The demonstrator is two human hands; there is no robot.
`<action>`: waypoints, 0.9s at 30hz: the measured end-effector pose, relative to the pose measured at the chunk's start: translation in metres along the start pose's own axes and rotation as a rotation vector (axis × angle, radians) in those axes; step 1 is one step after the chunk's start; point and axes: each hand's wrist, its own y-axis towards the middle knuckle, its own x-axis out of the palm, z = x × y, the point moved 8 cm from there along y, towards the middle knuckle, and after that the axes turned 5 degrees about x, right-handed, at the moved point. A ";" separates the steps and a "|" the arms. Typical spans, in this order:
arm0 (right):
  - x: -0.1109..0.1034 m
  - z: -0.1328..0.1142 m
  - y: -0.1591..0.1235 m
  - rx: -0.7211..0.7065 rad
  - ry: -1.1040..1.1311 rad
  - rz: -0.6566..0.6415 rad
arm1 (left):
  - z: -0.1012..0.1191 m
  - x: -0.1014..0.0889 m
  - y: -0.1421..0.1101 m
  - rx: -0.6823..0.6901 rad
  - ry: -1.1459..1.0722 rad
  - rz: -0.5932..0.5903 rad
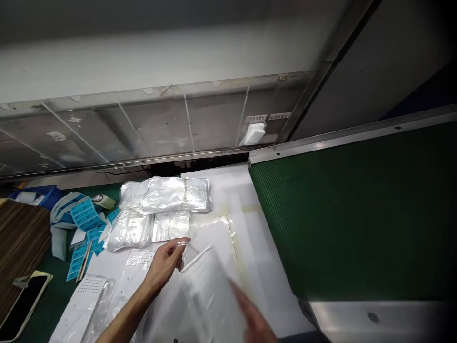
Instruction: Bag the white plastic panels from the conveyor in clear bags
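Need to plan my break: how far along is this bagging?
Done, it seems: a white perforated panel lies in clear plastic at lower left. In hand: the left hand and blurred right hand work a white panel in a clear bag. Left: bundled clear plastic bags ahead, with blue label sheets beside them.

The right hand (254, 318) is blurred and cut off by the bottom edge, the white bagged panel (209, 297) blurs and runs out of frame too, and the print on the blue labels (85, 214) is too small to read.
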 end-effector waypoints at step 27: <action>0.021 0.006 0.018 -0.005 -0.713 0.364 | -0.073 0.036 -0.093 -0.306 -0.722 -0.116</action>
